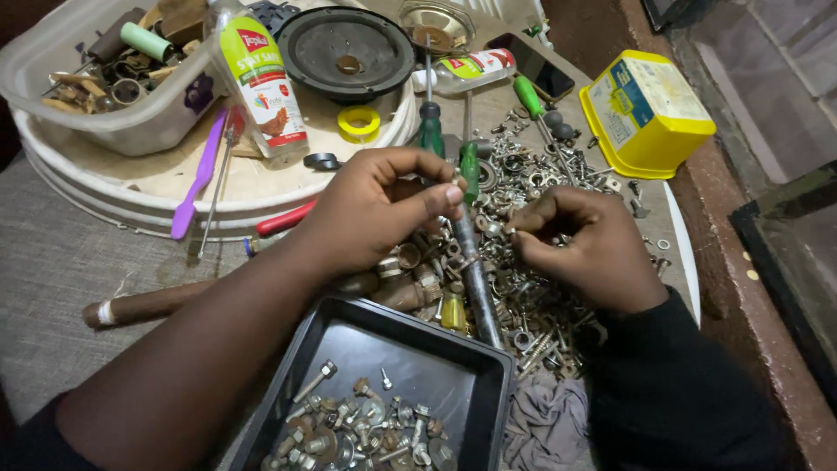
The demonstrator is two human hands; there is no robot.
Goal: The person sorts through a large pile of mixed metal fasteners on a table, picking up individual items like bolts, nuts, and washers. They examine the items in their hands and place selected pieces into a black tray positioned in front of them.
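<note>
My left hand [375,209] hovers over a heap of loose nuts, bolts and washers [523,296], its fingertips pinched together on something too small to make out. My right hand [584,249] rests on the same heap, fingers curled and pinching a small metal piece near its thumb. Between the hands lies a dark metal rod [475,279]. In front of me a black plastic tray [418,340] holds several sorted bolts and nuts [366,432].
Green-handled screwdrivers [432,131] lie beyond the hands. A yellow box [645,109] sits far right. A round white tray [218,187] holds a bottle [261,87], speaker cone [349,52], yellow tape roll [359,124], purple tool [200,174] and a clear tub [131,122]. A grey rag [549,419] lies near me.
</note>
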